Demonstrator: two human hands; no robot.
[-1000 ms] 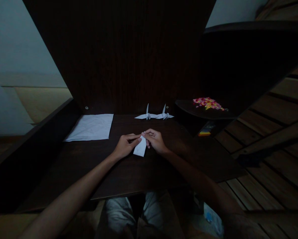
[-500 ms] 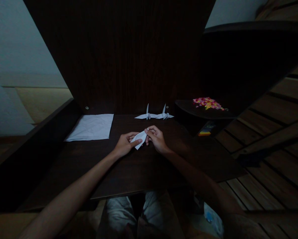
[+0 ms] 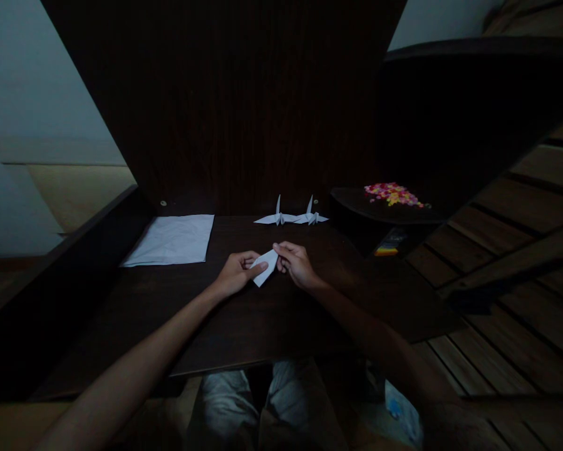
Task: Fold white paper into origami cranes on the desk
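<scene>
A small folded white paper (image 3: 263, 266), shaped like a kite, is held between both hands above the dark desk. My left hand (image 3: 237, 272) grips its left side, thumb pressed flat on the upper face and fingers behind. With thumb and fingertips, my right hand (image 3: 294, 262) pinches the far right corner. Behind the hands, two white folded paper cranes (image 3: 281, 218) (image 3: 312, 218) stand side by side against the back panel. A stack of white paper sheets (image 3: 171, 240), slightly creased, lies to the left of my left hand.
A raised corner shelf (image 3: 356, 202) at the right carries a pile of small pink, red and yellow pieces (image 3: 394, 194). Below it is a colourful item (image 3: 388, 244). A low side board (image 3: 74, 250) borders the desk at left; slatted wood (image 3: 520, 338) lies at right.
The folded paper has tilted and dropped slightly toward me, and its upper face now looks smoother. My right hand has shifted a little lower. Both hands still hold the paper.
</scene>
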